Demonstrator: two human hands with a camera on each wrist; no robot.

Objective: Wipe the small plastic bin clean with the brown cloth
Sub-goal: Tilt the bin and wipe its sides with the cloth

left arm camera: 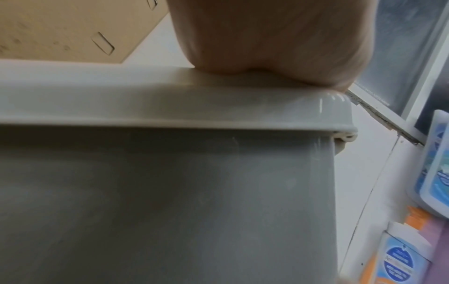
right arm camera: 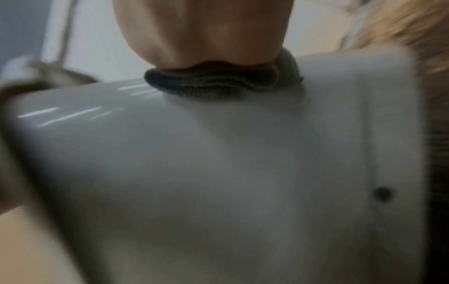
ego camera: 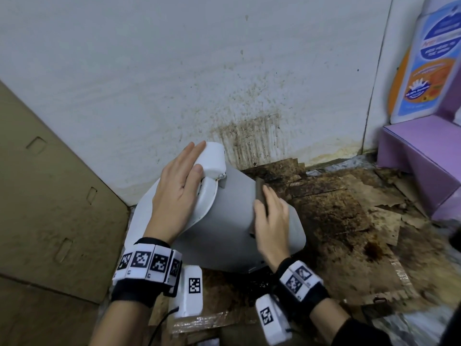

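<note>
The small plastic bin (ego camera: 232, 221) has a grey body and a white lid (ego camera: 212, 158). It lies tilted on its side on the floor, lid towards the wall. My left hand (ego camera: 179, 181) lies flat on the lid with straight fingers and steadies it; in the left wrist view the palm (left arm camera: 267, 38) rests on the lid rim (left arm camera: 170, 101). My right hand (ego camera: 272, 216) presses the folded brown cloth (ego camera: 260, 191) against the bin's upturned grey side. The cloth (right arm camera: 218, 84) bunches under the palm (right arm camera: 201, 28) on the shiny grey wall (right arm camera: 218, 173). Most of the cloth is hidden beneath the hand.
A stained white wall (ego camera: 224, 96) stands right behind the bin. A brown cardboard box (ego camera: 50, 196) closes off the left. Dirty, wet cardboard sheets (ego camera: 349, 221) cover the floor. At the right sit a purple box (ego camera: 424, 156) and a labelled bottle (ego camera: 429, 63).
</note>
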